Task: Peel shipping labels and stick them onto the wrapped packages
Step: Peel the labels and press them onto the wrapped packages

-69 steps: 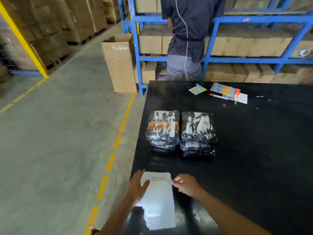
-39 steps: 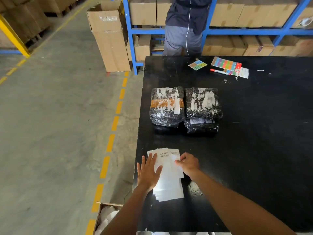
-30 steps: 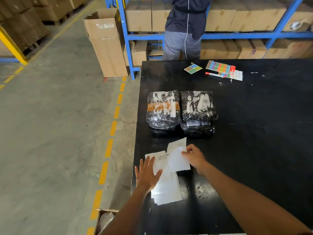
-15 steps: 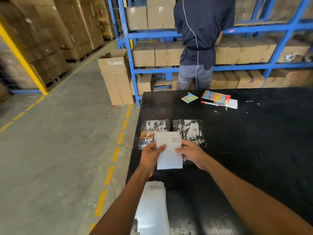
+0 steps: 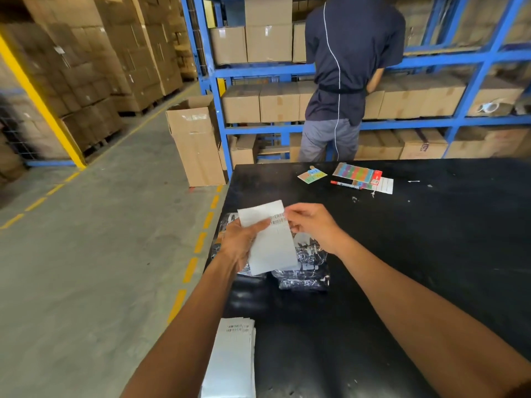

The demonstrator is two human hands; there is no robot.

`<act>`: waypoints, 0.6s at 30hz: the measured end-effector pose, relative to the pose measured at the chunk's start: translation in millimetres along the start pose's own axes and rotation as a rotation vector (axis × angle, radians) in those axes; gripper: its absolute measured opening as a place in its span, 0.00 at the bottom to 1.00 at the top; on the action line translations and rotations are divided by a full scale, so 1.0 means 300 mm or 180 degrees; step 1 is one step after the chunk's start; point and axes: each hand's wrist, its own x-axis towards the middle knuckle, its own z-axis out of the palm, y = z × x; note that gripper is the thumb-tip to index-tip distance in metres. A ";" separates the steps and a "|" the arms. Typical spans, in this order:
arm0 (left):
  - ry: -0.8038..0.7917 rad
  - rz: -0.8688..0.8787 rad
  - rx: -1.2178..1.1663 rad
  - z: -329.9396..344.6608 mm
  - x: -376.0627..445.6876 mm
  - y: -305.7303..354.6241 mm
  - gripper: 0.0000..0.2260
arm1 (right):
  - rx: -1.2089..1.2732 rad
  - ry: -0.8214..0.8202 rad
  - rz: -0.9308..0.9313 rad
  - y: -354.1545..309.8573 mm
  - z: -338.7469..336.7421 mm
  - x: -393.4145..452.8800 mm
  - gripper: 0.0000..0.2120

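Both hands hold one white shipping label sheet up above the black table. My left hand grips its left side with the thumb across the front. My right hand pinches its top right corner by the barcode. Two packages wrapped in black plastic lie on the table beneath. The right package shows below the sheet. The left package is mostly hidden behind my left hand. A stack of further label sheets lies at the table's near left edge.
At the table's far side lie a small card, a colourful sticker pack and a red marker. A person stands with their back turned at the blue shelving full of cartons. An open tall carton stands on the floor.
My right hand took one sheet off the stack. Both hands then lifted it over the packages. My left hand left the stack and took hold of the sheet.
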 end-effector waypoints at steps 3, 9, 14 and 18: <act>0.0096 0.0123 0.0121 -0.002 0.012 0.007 0.15 | 0.0240 -0.0021 0.0037 0.000 -0.019 0.003 0.09; -0.0046 0.0257 0.0444 0.016 0.033 0.017 0.24 | -0.0202 -0.0199 -0.0064 0.014 -0.061 0.015 0.08; -0.0073 0.0321 0.0597 0.058 0.042 0.020 0.17 | -0.0356 -0.0111 -0.0165 0.026 -0.089 0.023 0.07; -0.0073 0.0340 0.0621 0.069 0.045 0.029 0.15 | -0.0334 -0.0100 -0.0176 0.018 -0.101 0.038 0.07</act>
